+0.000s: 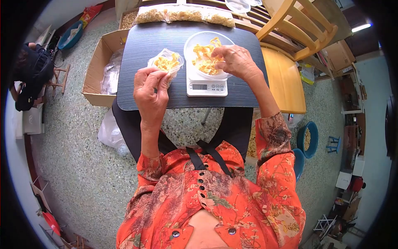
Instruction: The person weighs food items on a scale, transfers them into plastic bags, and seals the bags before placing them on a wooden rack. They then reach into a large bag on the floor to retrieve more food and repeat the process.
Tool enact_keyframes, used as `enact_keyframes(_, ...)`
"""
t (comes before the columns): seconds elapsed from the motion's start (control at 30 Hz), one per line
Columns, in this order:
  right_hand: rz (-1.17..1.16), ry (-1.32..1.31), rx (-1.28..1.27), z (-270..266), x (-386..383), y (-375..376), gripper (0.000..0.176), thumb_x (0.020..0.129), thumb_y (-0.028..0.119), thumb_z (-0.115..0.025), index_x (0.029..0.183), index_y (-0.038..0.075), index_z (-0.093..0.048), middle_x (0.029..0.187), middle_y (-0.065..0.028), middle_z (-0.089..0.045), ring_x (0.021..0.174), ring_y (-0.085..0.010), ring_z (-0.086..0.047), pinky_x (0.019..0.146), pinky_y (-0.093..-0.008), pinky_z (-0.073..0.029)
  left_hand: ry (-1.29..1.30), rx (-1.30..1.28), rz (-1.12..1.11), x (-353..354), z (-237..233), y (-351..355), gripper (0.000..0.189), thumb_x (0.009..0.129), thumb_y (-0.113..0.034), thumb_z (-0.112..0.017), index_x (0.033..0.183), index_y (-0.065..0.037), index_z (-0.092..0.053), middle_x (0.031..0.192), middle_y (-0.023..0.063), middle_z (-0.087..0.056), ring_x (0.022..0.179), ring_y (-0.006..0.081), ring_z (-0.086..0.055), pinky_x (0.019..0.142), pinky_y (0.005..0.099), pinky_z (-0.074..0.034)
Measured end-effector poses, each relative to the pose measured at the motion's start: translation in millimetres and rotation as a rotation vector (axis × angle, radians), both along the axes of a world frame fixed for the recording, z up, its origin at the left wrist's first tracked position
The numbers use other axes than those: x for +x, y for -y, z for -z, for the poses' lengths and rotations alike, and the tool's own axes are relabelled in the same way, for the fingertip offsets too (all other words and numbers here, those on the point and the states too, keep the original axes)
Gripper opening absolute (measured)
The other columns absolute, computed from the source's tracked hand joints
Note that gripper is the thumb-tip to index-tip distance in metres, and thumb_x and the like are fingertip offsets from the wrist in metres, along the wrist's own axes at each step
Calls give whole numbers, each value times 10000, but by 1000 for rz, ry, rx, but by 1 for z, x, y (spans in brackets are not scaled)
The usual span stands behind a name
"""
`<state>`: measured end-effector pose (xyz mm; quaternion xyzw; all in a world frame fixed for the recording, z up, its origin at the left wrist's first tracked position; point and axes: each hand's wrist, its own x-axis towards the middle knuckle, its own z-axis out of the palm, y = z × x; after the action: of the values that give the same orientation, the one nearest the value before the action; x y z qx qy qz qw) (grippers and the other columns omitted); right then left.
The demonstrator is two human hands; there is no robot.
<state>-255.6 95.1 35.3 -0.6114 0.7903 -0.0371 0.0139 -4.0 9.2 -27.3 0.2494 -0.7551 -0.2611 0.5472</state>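
Observation:
My left hand (150, 92) grips the mouth of a small clear plastic bag (166, 62) holding yellow dried pieces, held over the dark table (145, 45). My right hand (236, 61) reaches into a clear bowl (195, 41) of the same yellow pieces, fingers pinched among them. The bowl rests on a white digital scale (206, 86) with a lit display.
An open cardboard box (97, 62) with plastic bags stands left of the table. Filled bags (182, 14) lie along the far edge. A wooden chair (290, 50) is at right. Blue basins (307, 139) sit on the floor. Another person (33, 70) crouches far left.

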Motion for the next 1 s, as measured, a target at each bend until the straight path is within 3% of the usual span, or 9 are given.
enact_keyframes(0.2,60,-68,209,-1,10,13,446,733,315,-800,1158,207,-717,1053,-118,-730,1029,-302,-685,916,-426,-526,23,-19,-1,0,2,2,127,824,25,-765,937,-7,-717,976,89,-657,902,223,-656,817,340,-528)
enact_keyframes(0.4,-45,3,71,21,7,19,450,739,315,-802,1169,222,-709,1060,-83,-713,1053,-299,-670,927,-422,-519,21,-7,16,-1,1,1,147,796,40,-762,927,-8,-718,961,100,-646,910,253,-637,809,355,-528)
enact_keyframes(0.63,-63,54,116,18,14,21,405,758,265,-803,1153,217,-728,1167,-60,-678,1136,-279,-643,961,-409,-502,50,-25,4,-1,0,1,133,823,34,-755,943,-12,-719,970,88,-656,910,225,-655,822,335,-523)
enact_keyframes(0.73,-78,63,107,22,12,23,358,766,265,-793,1113,194,-736,1152,-56,-678,1129,-280,-643,958,-410,-501,34,-28,9,-3,0,1,143,797,39,-760,924,-8,-715,952,98,-641,903,255,-632,805,356,-523)
enact_keyframes(0.93,-137,6,16,40,4,31,202,807,212,-744,1002,160,-750,995,-107,-726,999,-285,-694,866,-429,-541,54,-17,3,-3,-1,-1,138,819,37,-756,943,-13,-722,980,90,-658,918,226,-658,826,333,-524)
enact_keyframes(1.0,-171,-17,-74,42,2,30,130,838,217,-697,944,167,-754,866,-124,-736,878,-312,-707,851,-430,-547,33,-18,18,-4,-2,-1,145,797,40,-763,926,-9,-718,950,99,-641,904,256,-629,811,358,-520)
